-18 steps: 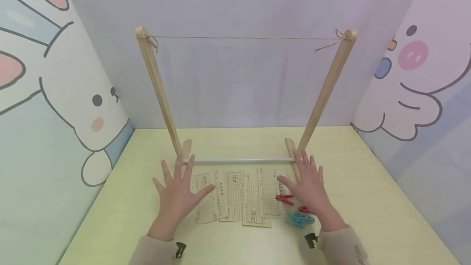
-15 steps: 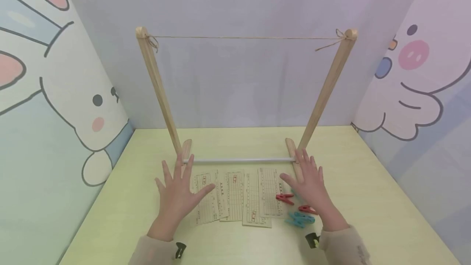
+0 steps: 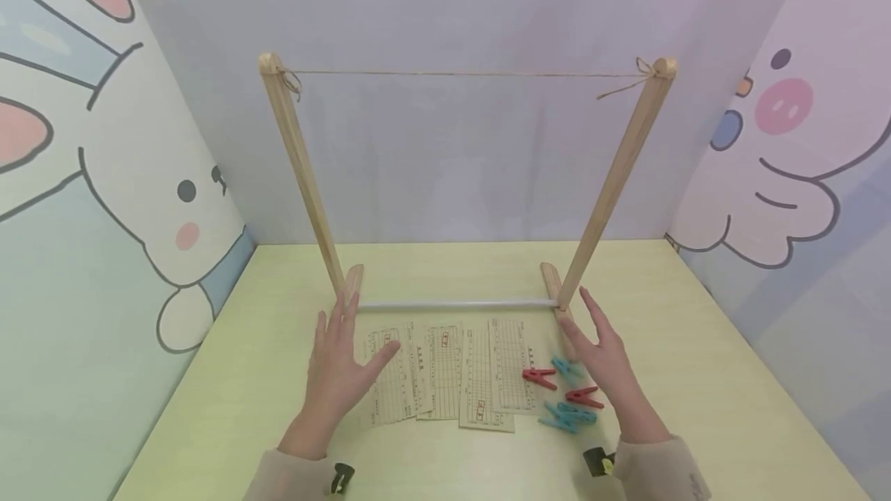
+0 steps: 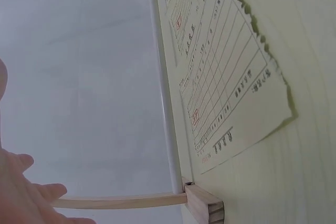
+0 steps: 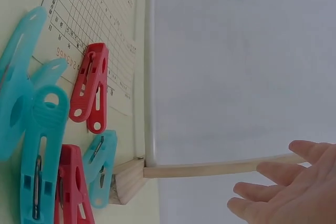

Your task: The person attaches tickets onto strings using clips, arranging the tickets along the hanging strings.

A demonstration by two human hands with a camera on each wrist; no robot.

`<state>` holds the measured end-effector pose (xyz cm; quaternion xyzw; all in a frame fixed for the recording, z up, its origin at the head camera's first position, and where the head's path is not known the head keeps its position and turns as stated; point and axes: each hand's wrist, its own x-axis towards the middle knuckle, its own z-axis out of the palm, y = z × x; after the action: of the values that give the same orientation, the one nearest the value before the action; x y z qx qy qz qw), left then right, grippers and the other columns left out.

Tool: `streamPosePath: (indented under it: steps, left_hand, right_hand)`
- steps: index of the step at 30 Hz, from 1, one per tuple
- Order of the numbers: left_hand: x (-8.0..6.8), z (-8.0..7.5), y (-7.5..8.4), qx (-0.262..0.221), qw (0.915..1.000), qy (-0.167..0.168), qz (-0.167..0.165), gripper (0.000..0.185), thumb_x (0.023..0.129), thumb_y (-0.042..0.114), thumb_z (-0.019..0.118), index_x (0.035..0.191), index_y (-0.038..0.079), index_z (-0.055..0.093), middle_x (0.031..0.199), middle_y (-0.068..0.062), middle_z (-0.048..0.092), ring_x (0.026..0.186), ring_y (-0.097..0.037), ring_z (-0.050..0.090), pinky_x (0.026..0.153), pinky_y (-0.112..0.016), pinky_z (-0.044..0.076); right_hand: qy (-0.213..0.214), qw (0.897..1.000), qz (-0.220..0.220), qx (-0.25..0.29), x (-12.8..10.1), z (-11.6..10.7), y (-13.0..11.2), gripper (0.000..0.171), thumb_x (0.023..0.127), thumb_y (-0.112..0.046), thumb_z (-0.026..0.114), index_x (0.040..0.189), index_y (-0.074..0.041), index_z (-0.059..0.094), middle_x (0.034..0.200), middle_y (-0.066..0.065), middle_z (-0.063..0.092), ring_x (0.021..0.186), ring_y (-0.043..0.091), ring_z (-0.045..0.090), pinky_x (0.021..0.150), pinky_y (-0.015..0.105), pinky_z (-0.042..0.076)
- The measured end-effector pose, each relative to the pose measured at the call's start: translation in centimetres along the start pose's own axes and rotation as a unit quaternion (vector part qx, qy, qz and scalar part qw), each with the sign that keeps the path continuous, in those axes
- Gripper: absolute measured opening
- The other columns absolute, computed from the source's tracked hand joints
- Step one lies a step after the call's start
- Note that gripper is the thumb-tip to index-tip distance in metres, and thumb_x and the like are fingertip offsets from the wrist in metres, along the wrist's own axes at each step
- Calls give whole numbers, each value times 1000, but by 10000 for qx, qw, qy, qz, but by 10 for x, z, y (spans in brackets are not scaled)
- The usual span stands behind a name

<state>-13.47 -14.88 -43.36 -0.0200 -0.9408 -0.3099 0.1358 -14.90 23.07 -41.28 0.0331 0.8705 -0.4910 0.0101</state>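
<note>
My left hand [image 3: 339, 372] hovers over the left end of a row of printed paper slips [image 3: 442, 373], fingers straight and thumb out to the side. In the left wrist view the nearest slip [image 4: 231, 77] has a ragged torn edge. My right hand [image 3: 607, 358] is held with fingers extended, right of several clothespins. A red clothespin [image 3: 539, 378] overlaps the rightmost slip. Another red clothespin [image 3: 583, 397] and blue clothespins [image 3: 576, 414] lie just left of my right wrist. Neither hand holds anything.
Behind the slips stands a wooden frame with a left post [image 3: 304, 176] and a right post [image 3: 616, 180]. Twine [image 3: 445, 73] is tied between their tops, and a white rod [image 3: 452, 305] joins their feet. Cartoon-printed walls enclose the table [image 3: 445, 261].
The spread fingers of both hands have drawn closer together. My right hand has shifted right and turned, uncovering a blue clothespin beside it. The slips and frame stay put.
</note>
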Motion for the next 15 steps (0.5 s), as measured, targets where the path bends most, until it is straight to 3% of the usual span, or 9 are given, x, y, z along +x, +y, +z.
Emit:
streamPosePath:
  steps: [6, 15]
  left_hand:
    - [-3, 3, -3, -332, 9992, -82, -214, 98, 88, 58, 65, 160, 21, 10, 165, -16, 17, 144, -52, 22, 92, -80, 36]
    - [-7, 3, -4, -597, 9955, -336, -656, 95, 93, 58, 59, 159, 10, 10, 163, -20, 19, 145, -52, 22, 99, -77, 33]
  right_hand:
    - [-26, 9994, 2, 352, 3, -1, 9, 73, 104, -43, 47, 160, -13, 11, 165, 21, 12, 150, 46, 11, 118, 65, 14]
    - [205, 9977, 431, 481, 6, 0, 22, 72, 103, -50, 44, 156, -4, 23, 159, 22, 31, 143, 42, 34, 113, 61, 32]
